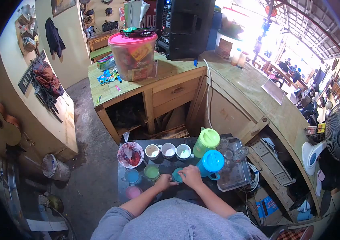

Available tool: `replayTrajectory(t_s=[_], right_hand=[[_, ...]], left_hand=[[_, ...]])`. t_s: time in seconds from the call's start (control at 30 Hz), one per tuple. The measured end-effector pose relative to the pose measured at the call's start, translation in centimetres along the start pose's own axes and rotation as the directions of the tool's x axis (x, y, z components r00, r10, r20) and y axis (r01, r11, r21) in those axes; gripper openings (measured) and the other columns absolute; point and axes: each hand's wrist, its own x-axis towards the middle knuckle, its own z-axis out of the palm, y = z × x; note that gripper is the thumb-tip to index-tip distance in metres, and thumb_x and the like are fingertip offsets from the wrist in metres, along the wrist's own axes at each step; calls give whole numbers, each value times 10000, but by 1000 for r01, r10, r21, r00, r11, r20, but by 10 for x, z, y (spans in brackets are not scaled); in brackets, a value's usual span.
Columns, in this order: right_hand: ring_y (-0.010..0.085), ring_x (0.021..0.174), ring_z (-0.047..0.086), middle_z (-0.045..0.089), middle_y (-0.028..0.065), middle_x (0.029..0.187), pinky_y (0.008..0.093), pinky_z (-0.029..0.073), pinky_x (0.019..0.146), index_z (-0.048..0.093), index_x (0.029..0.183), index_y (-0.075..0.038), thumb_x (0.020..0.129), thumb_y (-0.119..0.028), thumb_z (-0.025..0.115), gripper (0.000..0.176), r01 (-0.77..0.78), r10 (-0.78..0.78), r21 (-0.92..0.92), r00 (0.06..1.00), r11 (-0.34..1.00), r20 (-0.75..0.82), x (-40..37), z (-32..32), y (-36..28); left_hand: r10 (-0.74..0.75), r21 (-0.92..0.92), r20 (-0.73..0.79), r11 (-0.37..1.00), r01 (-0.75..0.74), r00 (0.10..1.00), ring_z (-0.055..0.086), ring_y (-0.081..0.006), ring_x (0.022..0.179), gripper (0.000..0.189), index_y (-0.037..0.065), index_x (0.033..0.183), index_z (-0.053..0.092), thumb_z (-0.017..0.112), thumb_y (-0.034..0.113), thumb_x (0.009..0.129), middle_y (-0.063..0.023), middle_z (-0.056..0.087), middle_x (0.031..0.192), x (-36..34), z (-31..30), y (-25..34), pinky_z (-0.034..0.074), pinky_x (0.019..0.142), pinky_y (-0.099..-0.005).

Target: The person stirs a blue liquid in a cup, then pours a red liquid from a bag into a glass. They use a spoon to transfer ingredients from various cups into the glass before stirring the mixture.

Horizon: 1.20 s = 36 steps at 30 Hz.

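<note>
A glass of teal liquid (176, 173) stands on the dark table between my hands. My left hand (165, 183) is closed at its near left side, fingertips against the glass. Over its rim, my right hand (191, 176) is pinched; whatever the fingers hold is hidden. Left of it are a mug of green liquid (151, 172) with a spoon handle leaning out, a mug of blue liquid (132, 176) and a cup of pink liquid (133, 192). Behind stand three white mugs (168, 150) with pale contents. A bowl (130, 155) holds something red and a plastic bag.
Right of my hands stand a blue-lidded pitcher (212, 163) and a green pitcher (207, 141). Beyond them a clear tray (235, 178) carries glass mugs. A wooden counter (234, 82) wraps around the far side, bearing a pink-lidded bucket (133, 56) and a black speaker (186, 28).
</note>
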Motion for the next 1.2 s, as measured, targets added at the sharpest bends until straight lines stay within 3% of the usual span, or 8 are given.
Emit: replayTrajectory(t_s=[0.27,0.33,0.43,0.53,0.63,0.73,1.0,1.2], right_hand=[[273,796,623,682,72,771,446,467,688,739,747,-108,730,-181,670,102,-13,12,50,1000,999,20,4,-3,3],[274,795,623,684,69,778,435,473,688,744,756,-118,733,-180,674,96,-3,16,-127,995,992,102,3,-4,4],[266,794,620,683,65,772,417,472,677,747,758,-130,721,-188,684,93,-2,-4,68,996,998,85,5,-2,9],[274,808,621,682,76,776,425,484,698,749,781,-127,736,-207,685,113,34,-25,-98,996,995,89,7,-13,4],[276,804,614,684,70,782,418,488,693,748,777,-126,722,-200,691,109,-25,8,93,982,995,188,8,-4,14],[295,797,624,682,94,790,421,499,713,744,778,-108,723,-197,699,113,96,-88,-76,990,992,108,11,-20,6],[305,778,628,678,110,783,422,503,718,744,799,-96,719,-188,700,130,96,-98,19,961,995,257,11,-20,21],[295,829,625,679,104,792,418,498,741,738,774,-88,719,-178,689,116,61,-61,12,957,998,285,-1,-26,23]], left_hand=[[-11,29,-2,1000,11,1000,498,-259,500,510,-30,601,530,851,364,647,-164,545,567,0,3,0,418,539,-433],[-3,30,-4,1000,3,1000,499,-258,500,508,-31,601,531,851,361,647,-168,551,573,0,4,-1,419,540,-433],[5,24,-11,1000,-4,1000,501,-255,501,507,-32,597,530,853,357,646,-173,557,579,-1,3,1,421,540,-431],[5,27,-16,1000,-4,1000,500,-252,500,510,-30,592,527,855,357,642,-171,556,575,-1,3,1,421,537,-425],[14,38,-8,999,-13,1000,497,-250,497,513,-30,593,525,856,360,639,-164,548,567,-1,4,1,421,533,-420],[14,19,0,1000,-14,1000,494,-256,494,514,-30,599,526,856,362,637,-165,546,566,1,7,-1,421,532,-417],[55,-24,27,998,-55,998,446,-263,494,518,-35,606,524,857,361,637,-192,527,577,1,11,9,415,536,-421],[75,-15,121,997,-74,990,386,-183,503,546,-38,603,486,860,357,637,-169,438,550,-1,18,16,397,516,-393]])
